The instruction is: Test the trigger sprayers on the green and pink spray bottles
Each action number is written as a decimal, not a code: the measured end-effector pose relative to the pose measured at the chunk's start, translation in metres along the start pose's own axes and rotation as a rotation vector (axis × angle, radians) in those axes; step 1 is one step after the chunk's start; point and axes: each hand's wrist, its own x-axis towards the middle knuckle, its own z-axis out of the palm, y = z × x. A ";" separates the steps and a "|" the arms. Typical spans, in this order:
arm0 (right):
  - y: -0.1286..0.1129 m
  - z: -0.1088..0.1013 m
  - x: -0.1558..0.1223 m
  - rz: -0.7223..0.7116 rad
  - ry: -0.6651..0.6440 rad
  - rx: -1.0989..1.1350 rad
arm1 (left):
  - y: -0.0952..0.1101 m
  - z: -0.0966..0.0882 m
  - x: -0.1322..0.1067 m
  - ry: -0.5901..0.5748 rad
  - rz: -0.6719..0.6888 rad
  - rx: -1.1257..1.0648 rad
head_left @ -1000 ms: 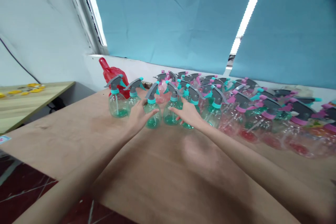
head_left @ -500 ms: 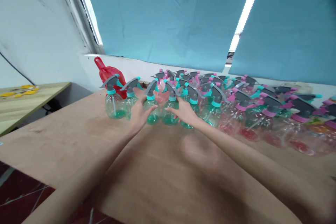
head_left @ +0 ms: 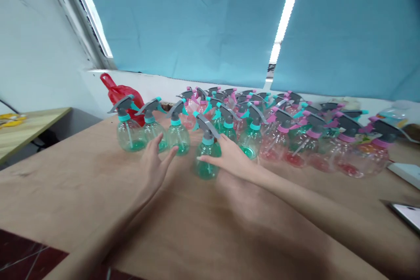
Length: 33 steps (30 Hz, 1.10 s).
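My right hand (head_left: 231, 155) grips a green spray bottle (head_left: 208, 162) with a grey and turquoise trigger head, thumb on its near side. It is in front of the row of bottles. My left hand (head_left: 154, 162) is open, thumb and fingers apart, with nothing in it. Just beyond it stand a green spray bottle (head_left: 179, 137) and two more like it to the left, the leftmost green spray bottle (head_left: 126, 133) being fully visible. Fingers partly hide the middle one.
Several pink spray bottles (head_left: 274, 142), mixed with green ones, crowd the back and right of the wooden table (head_left: 183, 227). A red plastic bag (head_left: 123, 94) sits at the back left. A phone-like flat object (head_left: 408, 215) lies at the right edge. Another table (head_left: 42, 127) stands left.
My right hand has brought one green bottle nearer, out of the row. My left hand has moved back from the bottles and opened. The view has turned slightly right.
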 end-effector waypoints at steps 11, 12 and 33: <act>0.010 -0.045 -0.107 0.025 -0.006 -0.066 | 0.129 0.000 -0.083 -0.549 0.044 -0.200; 0.014 -0.049 -0.114 0.028 -0.008 -0.011 | 0.141 0.008 -0.085 -0.578 0.046 -0.205; 0.100 -0.090 -0.196 -0.059 0.095 -0.039 | 0.231 0.122 -0.089 -0.651 0.244 -0.432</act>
